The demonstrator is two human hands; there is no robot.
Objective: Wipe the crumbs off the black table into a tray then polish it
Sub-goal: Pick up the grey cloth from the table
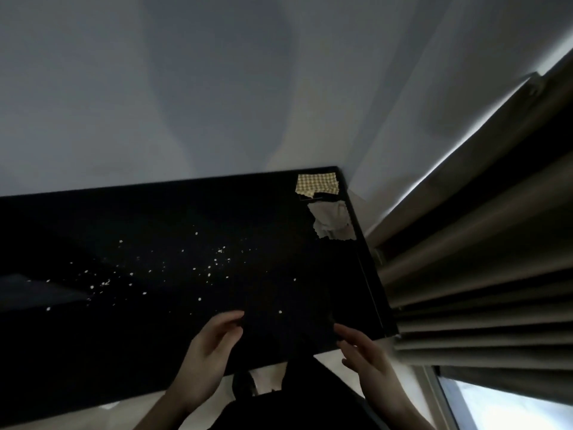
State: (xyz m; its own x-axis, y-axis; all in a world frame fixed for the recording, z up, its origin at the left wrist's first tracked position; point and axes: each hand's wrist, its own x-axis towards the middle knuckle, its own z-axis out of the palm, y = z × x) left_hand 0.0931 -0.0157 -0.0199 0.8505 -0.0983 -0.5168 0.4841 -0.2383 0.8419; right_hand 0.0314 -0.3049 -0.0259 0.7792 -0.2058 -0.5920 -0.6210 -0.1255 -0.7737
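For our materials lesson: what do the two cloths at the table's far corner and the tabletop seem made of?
Checked cloth: woven fabric, by its yellow check pattern. Pale cloth: soft, probably microfibre, with zigzag-cut edges and creases. Black table: smooth, matte, hard-edged, possibly laminate; too dark to tell.

Dim, soft-focus wide-angle view; daylight enters from the window [508, 408] at 5 o'clock, edging the curtain [465, 274]; straight lines bow near the frame's edges.

Both hands, left [214, 342] and right [361, 352], grip a dark tray [288, 321] over a black table [155, 336] scattered with crumbs [214, 265]; two cloths [316, 183] at far corner.
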